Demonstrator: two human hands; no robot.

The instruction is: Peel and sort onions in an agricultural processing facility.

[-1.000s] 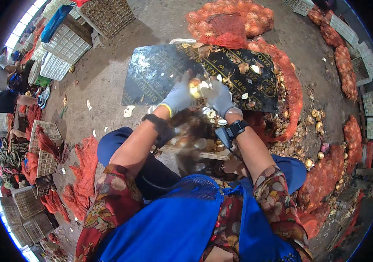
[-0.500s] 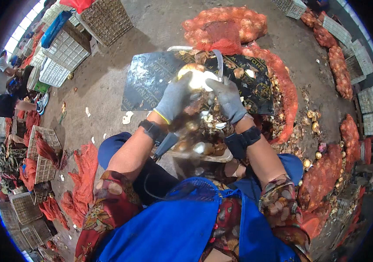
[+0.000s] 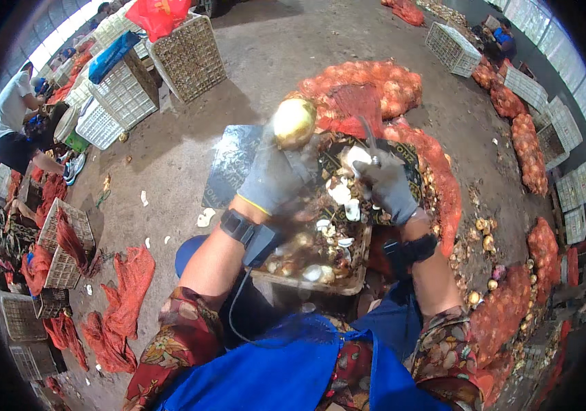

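My left hand (image 3: 276, 171), in a grey glove, is closed around a pale yellow onion (image 3: 294, 123) and holds it up over the far part of a dark printed board (image 3: 231, 154). Apart from it, to the right, my gloved right hand (image 3: 390, 185) grips a knife (image 3: 368, 135), its blade pointing away from me. A white onion piece (image 3: 357, 157) shows beside the right fingers; whether they touch it I cannot tell. Below the hands, a shallow tray (image 3: 337, 286) carries onion skins and white cut pieces (image 3: 339, 193).
A full red mesh sack of onions (image 3: 389, 89) lies beyond the board, with more mesh (image 3: 440, 164) along its right side. Crates (image 3: 193, 58) stand at far left, near a seated person (image 3: 15, 109). Loose onions (image 3: 486, 236) and more sacks (image 3: 505, 308) lie at right.
The hands have parted: my left hand has lifted the onion, while my right hand with the knife has moved right and nearer me. The whole view has tilted upward.
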